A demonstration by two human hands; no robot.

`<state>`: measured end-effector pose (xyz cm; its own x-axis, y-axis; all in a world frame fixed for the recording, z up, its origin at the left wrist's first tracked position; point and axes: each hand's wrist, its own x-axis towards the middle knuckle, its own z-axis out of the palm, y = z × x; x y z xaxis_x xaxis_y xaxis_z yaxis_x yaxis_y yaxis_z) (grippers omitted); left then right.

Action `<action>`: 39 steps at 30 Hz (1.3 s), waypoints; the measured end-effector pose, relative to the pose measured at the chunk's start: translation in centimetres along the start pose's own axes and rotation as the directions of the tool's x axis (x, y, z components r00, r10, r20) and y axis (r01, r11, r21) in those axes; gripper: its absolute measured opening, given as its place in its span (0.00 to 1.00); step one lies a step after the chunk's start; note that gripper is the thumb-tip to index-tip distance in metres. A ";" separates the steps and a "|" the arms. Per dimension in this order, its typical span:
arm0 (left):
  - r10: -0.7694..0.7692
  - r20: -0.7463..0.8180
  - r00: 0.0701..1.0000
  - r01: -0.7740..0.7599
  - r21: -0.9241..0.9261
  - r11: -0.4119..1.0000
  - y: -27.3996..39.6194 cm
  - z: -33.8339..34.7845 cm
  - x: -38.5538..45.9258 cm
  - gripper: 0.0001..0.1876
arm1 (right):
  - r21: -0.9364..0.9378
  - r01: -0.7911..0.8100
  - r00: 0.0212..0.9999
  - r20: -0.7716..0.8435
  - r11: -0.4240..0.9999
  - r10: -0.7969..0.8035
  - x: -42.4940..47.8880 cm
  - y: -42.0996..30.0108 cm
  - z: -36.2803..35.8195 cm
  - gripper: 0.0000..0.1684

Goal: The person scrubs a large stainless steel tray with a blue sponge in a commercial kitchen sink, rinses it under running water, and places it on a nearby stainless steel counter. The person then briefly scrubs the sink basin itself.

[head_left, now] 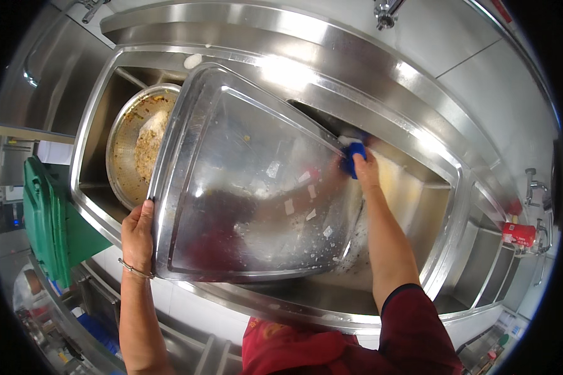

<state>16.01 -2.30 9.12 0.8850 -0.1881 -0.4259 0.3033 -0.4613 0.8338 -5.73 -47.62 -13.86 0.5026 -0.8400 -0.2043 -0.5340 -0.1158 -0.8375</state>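
A large rectangular stainless-steel tray (262, 187) lies tilted over the sink, wet and spotted with foam and small pale scraps. My left hand (138, 234) grips its left rim near the front corner. At the tray's far right corner my right hand (366, 166) holds a blue scrubbing sponge (355, 159) against the edge, with a little white foam beside it. Under the tray's right end, soapy, yellowish water shows in the sink basin (403, 187). Left of the tray, partly covered by it, a round perforated metal strainer (138, 145) with food scraps sits in the left basin.
The steel sink rim (450, 220) surrounds both basins. A green lidded bin (51, 220) stands at the left. More sink compartments (469, 258) and a red container (518, 234) are at the right. Taps (385, 14) reach in from the wall. A pale oval thing (193, 61) lies on the back ledge.
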 end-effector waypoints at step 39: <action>-0.121 0.026 0.992 0.123 -0.070 0.990 -0.3 1.5 -0.8 0.19 | 0.404 -0.089 0.994 -0.028 0.910 0.109 -14.5 18.1 -4.2 0.45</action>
<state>14.69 -3.29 8.72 0.8324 -0.1532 -0.5326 0.4334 -0.4190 0.7979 -25.50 -39.76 -23.95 0.4220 -0.8622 -0.2803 -0.2558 0.1833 -0.9492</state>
